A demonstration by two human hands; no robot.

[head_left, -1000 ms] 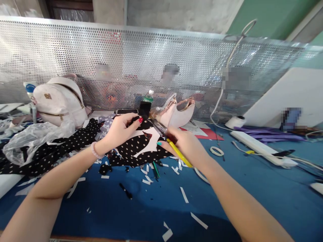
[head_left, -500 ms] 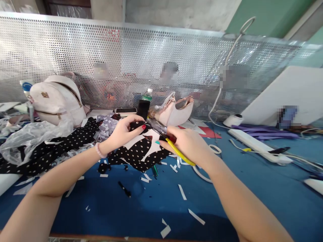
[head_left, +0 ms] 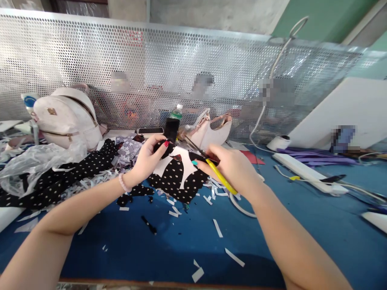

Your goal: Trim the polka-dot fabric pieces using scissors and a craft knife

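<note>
My left hand [head_left: 147,160] pinches the upper left edge of a piece of black fabric with white polka dots [head_left: 178,177], which carries a white paper pattern [head_left: 177,160] and is held up over the blue table [head_left: 169,245]. My right hand [head_left: 231,167] grips yellow-handled scissors [head_left: 219,177] whose blades reach to the fabric's upper right edge. Both hands are closed.
More polka-dot fabric [head_left: 60,177] and crumpled clear plastic [head_left: 36,163] lie at the left beside a white backpack [head_left: 68,119]. A pale shoe [head_left: 211,131], a phone [head_left: 150,131], a dark bottle [head_left: 173,127] and a power strip [head_left: 308,173] sit along the perforated metal screen [head_left: 181,72]. Paper scraps litter the table.
Both hands have lifted the fabric piece a little and shifted right. The scissor blades now point up at the fabric's upper edge.
</note>
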